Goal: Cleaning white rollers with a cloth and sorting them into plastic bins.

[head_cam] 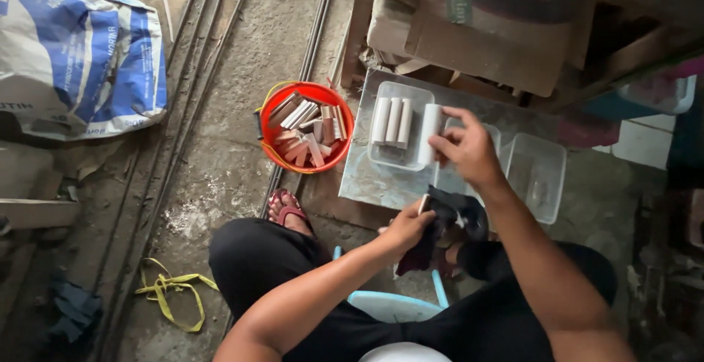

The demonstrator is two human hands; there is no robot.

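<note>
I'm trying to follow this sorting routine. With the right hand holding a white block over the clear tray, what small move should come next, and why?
Probably lower the right hand and lay its white rectangular block beside the three white blocks already lined up in the clear plastic tray. The block hangs at the row's open end, while the left hand holds a dark cloth.

A rough workshop: a bare, stained concrete floor (235, 164) crossed by long steel rods (315, 32), a woven cement-type sack (77, 57) dumped aside, worn cardboard (477, 32) stacked against timber, and an orange bucket (273, 153) filled with short cut wooden blocks (308, 131).
</note>
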